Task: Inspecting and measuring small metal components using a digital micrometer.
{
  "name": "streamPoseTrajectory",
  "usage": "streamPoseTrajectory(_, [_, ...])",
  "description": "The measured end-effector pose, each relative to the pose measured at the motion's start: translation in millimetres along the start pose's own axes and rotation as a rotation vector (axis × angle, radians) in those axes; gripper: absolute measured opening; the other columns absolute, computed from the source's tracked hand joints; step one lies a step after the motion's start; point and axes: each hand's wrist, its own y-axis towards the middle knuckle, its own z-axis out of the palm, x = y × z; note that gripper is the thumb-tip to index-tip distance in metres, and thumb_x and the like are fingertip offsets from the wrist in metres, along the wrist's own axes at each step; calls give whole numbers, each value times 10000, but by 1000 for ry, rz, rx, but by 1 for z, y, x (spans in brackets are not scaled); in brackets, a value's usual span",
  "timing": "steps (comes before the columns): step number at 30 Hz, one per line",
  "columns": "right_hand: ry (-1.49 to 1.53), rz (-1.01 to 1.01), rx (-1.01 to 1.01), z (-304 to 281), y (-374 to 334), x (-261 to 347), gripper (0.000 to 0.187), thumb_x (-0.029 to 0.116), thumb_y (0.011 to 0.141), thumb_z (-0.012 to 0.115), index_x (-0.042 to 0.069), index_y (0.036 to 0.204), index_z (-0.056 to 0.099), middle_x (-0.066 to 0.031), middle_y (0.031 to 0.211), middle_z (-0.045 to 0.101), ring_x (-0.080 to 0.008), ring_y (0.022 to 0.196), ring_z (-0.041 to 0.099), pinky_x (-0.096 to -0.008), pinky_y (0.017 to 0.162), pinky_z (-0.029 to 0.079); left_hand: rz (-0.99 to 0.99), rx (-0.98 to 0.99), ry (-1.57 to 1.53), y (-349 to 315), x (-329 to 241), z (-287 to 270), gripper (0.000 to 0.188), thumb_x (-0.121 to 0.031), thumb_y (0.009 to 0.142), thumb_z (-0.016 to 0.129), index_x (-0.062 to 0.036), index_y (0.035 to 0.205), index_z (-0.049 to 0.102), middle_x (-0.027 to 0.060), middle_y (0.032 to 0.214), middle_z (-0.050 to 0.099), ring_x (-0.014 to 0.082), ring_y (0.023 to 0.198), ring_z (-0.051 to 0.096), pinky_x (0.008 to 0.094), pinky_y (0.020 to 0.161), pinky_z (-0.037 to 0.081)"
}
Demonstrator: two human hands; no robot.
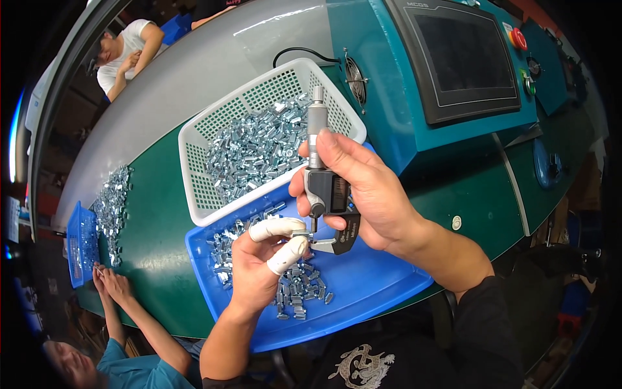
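My right hand point(363, 185) is closed around a digital micrometer point(319, 175), held upright with its thimble at the top and its frame at the bottom. My left hand point(265, 256), with white covers on thumb and forefinger, pinches a small shiny metal part point(302, 234) at the micrometer's jaws. Whether the jaws touch the part I cannot tell. Below both hands lies a blue tray point(369, 285) with many loose metal parts point(301, 285) in its left portion. Behind it a white perforated basket point(201, 172) holds a heap of the same parts.
A teal machine with a dark screen point(466, 58) and a red button point(518, 39) stands at the back right. On the green table's left are a pile of parts point(113, 201) and a blue basket point(81, 243), where another person's hands point(110, 280) work. Another person sits at far left.
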Motion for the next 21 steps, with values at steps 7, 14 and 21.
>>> streamPoseTrajectory(7, [64,-70,4,0,-5,18,426,426,977,363,44,1133,471,-100,835,620,-145,667,634,-197,377,390,119,-324,326,31,-14,-23,209,-53,832,648,9,1029,617,58,913,624,100,762,576,241,601,509])
streamPoseTrajectory(14, [78,-265,26,-8,-19,53,428,429,975,363,50,1156,449,-134,848,606,-176,699,621,-199,371,388,530,-501,995,61,-7,-23,282,-37,780,679,-30,1055,614,42,873,629,65,639,515,201,536,458])
streamPoseTrajectory(21, [145,-328,61,-10,-27,62,423,416,979,359,39,1148,448,-150,851,605,-193,707,624,-202,368,414,373,133,1237,77,63,56,197,-144,742,635,-68,924,626,124,844,607,302,720,624,405,611,495])
